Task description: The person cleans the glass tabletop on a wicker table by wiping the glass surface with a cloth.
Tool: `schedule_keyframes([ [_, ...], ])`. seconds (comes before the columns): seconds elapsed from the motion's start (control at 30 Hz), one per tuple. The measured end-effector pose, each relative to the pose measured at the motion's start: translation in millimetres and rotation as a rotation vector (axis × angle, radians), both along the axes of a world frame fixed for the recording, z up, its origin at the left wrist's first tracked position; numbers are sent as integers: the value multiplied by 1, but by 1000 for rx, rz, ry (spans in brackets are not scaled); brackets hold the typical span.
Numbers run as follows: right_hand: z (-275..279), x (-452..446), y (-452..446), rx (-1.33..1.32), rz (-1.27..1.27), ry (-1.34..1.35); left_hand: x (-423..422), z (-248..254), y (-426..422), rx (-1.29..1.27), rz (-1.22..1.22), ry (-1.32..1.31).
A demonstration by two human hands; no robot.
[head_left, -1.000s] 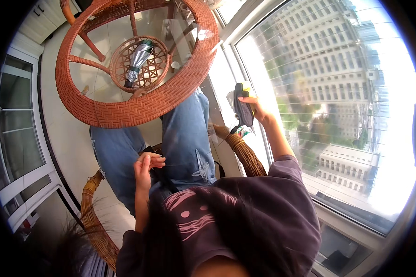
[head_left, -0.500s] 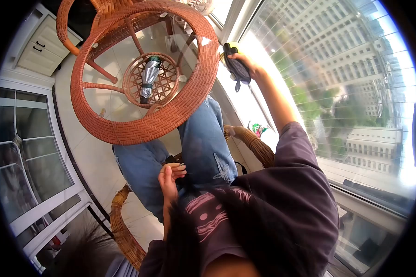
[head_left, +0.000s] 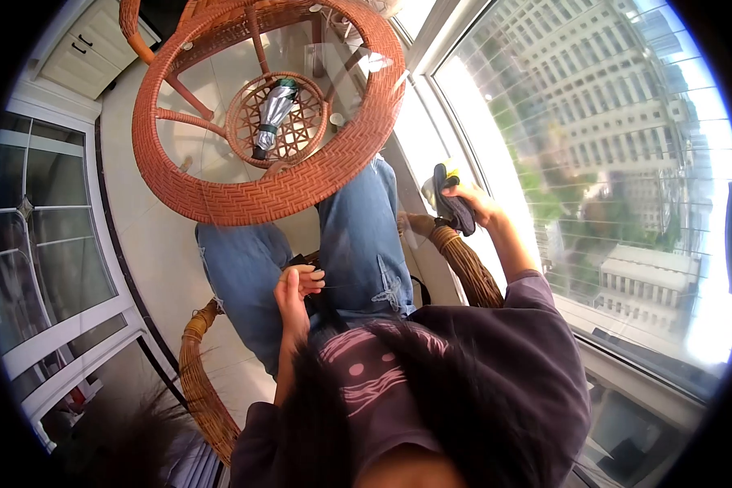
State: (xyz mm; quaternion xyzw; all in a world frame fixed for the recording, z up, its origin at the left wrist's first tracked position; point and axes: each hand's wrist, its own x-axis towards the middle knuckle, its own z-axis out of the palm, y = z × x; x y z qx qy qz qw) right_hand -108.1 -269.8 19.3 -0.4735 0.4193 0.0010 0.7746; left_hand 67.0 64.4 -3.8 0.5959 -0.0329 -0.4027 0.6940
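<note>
My right hand [head_left: 478, 203] is closed around a dark pouch [head_left: 451, 199] with a strap, held beside the window above the chair's armrest. A yellow patch [head_left: 453, 175] shows at the pouch's upper edge. Over my lap, my left hand [head_left: 298, 286] has its fingers curled inward; what they hold, if anything, is too small to make out. Under the glass of the round wicker table [head_left: 350, 175], a folded silver umbrella [head_left: 275, 118] with a dark green end lies on the woven lower shelf [head_left: 309, 140].
Wicker armrests [head_left: 468, 264] flank my legs in jeans [head_left: 354, 244]. The window [head_left: 577, 179] runs along the right, with a white sill. A glass-paned door [head_left: 49, 220] and a cream cabinet [head_left: 98, 45] stand on the left. Another wicker chair is behind the table.
My right hand has brought the pouch down and closer to the armrest. My left hand stays over my lap, fingers curled. The whole view has shifted slightly.
</note>
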Motion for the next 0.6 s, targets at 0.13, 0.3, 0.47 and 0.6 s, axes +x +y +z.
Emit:
schedule_keyframes([
  [0.13,2,7,-4,-81,-41,-14,-4,3,-5,-22,6,18],
  [0.3,4,30,-29,-602,-479,63,-26,7,-24,-68,-13,73],
  [0.47,57,67,-18,-1660,-63,157,-33,-2,-26,-84,10,81],
  [0.6,27,95,-5,-1772,120,197,-31,-3,-26,-95,5,114],
])
